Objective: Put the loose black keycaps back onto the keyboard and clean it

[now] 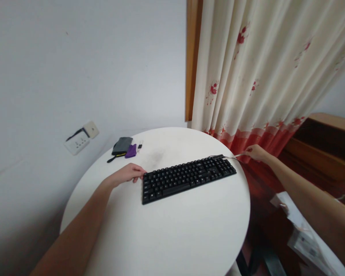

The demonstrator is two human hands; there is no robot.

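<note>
A black keyboard (186, 177) lies at a slant on the round white table (172, 237). At its upper left corner is my left hand (130, 173), fingers curled and pinching the edge. My right hand (255, 152) is beyond the table's right edge, closed on one end of a thin pale stick (238, 155). The stick's other end reaches over the keyboard's upper right corner; what its tip is like is too small to make out. A thin black cable runs close to that corner, near the stick.
Toward the back left of the table lie a grey pouch (123, 145), a purple cloth (131, 151) and a small black-and-clear item (140, 146). A wall socket (77, 142) is at left. Floral curtains (247, 76) hang behind; a white plastic-wrapped thing (304, 234) is at lower right.
</note>
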